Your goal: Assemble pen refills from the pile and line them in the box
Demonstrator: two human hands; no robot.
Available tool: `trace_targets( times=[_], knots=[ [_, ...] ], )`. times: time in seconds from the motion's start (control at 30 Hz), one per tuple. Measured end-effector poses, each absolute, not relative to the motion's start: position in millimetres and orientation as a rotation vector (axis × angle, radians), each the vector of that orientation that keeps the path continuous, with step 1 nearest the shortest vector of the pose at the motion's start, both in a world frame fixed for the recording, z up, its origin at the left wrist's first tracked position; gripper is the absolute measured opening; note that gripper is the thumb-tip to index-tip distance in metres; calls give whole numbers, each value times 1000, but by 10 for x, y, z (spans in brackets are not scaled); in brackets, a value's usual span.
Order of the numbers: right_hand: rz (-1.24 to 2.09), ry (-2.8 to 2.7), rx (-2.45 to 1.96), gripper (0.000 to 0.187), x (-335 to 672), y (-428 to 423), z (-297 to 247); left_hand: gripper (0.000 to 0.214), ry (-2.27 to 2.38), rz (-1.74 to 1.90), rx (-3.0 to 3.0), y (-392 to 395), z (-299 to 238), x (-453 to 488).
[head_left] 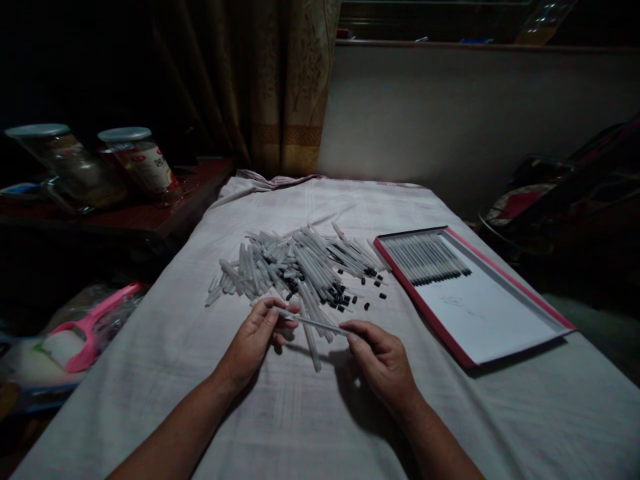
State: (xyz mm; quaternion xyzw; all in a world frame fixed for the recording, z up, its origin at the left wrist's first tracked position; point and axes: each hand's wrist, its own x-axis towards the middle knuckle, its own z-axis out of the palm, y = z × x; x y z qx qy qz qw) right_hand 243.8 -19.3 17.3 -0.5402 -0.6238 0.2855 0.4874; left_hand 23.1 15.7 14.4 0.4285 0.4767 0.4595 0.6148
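Observation:
My left hand (257,337) and my right hand (383,360) hold one thin translucent pen tube (313,323) between them, each pinching an end just above the white cloth. Right behind the hands lies a loose pile of similar pale pen tubes (295,267), with several small black caps (343,300) scattered along its near right side. To the right, a flat red-edged box lid (505,327) holds a neat row of finished pens (427,259) at its far end.
A white cloth (310,413) covers the work surface. At the left a dark wooden shelf (145,217) carries two lidded jars (137,160). A pink plastic tool (93,323) lies lower left. A curtain (295,87) hangs behind, and bags (575,187) sit at right.

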Motion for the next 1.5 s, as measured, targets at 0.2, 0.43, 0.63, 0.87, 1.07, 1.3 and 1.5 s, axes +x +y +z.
trace_targets(
  times=[0.2,0.43,0.63,0.87,1.07,1.3,1.5],
  knots=[
    [710,-1520,-1304,21,2419,-200,151,45,1115,1063,970,141,154,273],
    [728,-1506,-1312,21,2416,-193,143,47,1090,1067,939,133,152,288],
    [818,-1573,-1304,24,2410,-172,97,48,1098,1068,916,101,166,331],
    [762,-1778,-1315,26,2368,-184,94,48,1144,1118,849,77,216,384],
    [792,-1788,-1303,26,2423,-172,79,51,1205,972,891,107,179,333],
    [836,-1779,-1297,27,2443,-143,65,48,1258,930,942,116,162,320],
    [739,-1764,-1290,25,2319,-158,22,50,1285,1002,952,122,131,340]
  ],
)
